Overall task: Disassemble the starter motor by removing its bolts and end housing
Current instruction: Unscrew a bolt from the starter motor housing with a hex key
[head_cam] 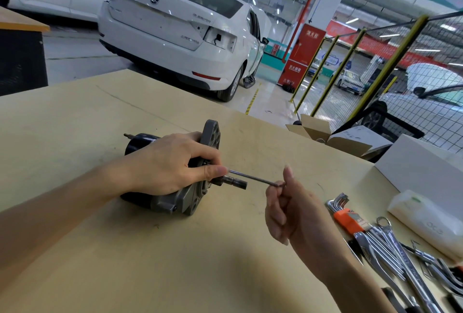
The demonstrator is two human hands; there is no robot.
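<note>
At frame centre the starter motor (pixel 172 174) lies on the tabletop (pixel 150 250), left hand (pixel 167 164) curled around it. The right hand (pixel 288 210) pinches a hex key (pixel 253 179) entering the end housing (pixel 200 182). Best keep the key fully seated and square, the motor pinned.

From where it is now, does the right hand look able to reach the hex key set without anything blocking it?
Probably yes. The right hand pinches a long bolt, but the hex key set lies just right of it with bare table between.
</note>
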